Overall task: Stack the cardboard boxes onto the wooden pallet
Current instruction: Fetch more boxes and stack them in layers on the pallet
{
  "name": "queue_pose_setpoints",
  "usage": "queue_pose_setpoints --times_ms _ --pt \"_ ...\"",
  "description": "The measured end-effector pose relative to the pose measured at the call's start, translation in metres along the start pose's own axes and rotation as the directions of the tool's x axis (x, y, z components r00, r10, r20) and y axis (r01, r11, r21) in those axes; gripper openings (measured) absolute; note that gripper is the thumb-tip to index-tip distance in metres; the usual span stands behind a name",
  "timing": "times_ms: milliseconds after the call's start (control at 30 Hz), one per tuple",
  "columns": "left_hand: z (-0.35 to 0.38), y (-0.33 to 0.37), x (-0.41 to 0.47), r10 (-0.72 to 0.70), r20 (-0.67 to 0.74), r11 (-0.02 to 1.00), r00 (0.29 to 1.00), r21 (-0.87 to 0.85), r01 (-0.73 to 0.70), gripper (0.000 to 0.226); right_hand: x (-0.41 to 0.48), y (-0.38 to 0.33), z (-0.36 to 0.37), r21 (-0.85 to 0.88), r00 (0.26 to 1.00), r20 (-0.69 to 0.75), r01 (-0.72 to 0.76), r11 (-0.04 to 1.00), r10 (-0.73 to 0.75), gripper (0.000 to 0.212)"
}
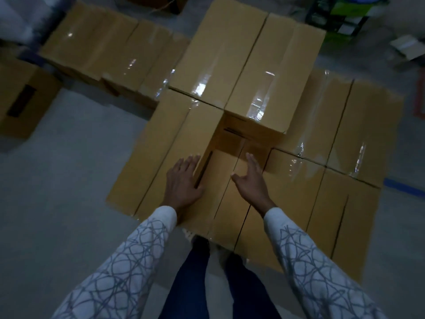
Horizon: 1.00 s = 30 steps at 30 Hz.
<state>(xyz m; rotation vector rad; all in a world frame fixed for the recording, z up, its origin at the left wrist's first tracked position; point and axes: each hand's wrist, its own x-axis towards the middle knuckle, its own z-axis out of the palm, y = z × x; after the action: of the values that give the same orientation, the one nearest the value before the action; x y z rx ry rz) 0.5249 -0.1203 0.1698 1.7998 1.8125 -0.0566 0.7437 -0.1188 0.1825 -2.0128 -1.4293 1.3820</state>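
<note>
Concrete floor; left hand flat on cardboard box, right hand fingers spread; label blurred.

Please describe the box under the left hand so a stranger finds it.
Find the big stack of boxes in the middle. Its near left box stands a level higher than the box to its right, and the left hand rests on its edge.
</note>
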Motion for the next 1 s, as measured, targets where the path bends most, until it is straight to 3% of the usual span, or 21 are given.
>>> queue_pose_setpoints --times_ms 67,200,367,533,767,1000 --pt "-0.017 -0.013 -0.047 -0.086 0.044 0.981 0.995 -0.171 0.092 0.087 -0.036 -0.031 0.012 -0.066 0.996 0.08 0.053 0.996 -0.048 0.073" --pt "-0.042 -0.053 -0.136 -0.217 0.23 0.821 0.949 -0.483 0.305 0.054 -0.11 -0.081 0.054 -0.088 0.958 0.252 0.161 0.983 -0.134 0.055" --pt "-0.065 -0.135 -0.223 -0.344 0.178 0.646 0.922 -0.668 0.37 0.037 -0.174 -0.133 0.137 -0.063 0.92 0.361 0.19 0.98 -0.155 0.039" --pt "-0.09 -0.266 -0.272 -0.496 0.091 0.512 0.864 -0.773 0.375 0.027 -0.194 -0.19 0.263 -0.11 0.846 0.498 0.282 0.953 -0.192 0.031" --pt "-0.169 -0.398 -0.291 -0.603 -0.022 0.433 0.798 -0.849 0.304 0.026 -0.199 -0.29 0.399 -0.041 0.788 0.6 0.203 0.978 -0.139 0.027" --pt "-0.23 -0.494 -0.235 -0.614 0.0 0.331 0.789 -0.908 0.258 0.021 -0.134 -0.386 0.469 0.028 0.839 0.519 0.176 0.984 -0.165 0.016"
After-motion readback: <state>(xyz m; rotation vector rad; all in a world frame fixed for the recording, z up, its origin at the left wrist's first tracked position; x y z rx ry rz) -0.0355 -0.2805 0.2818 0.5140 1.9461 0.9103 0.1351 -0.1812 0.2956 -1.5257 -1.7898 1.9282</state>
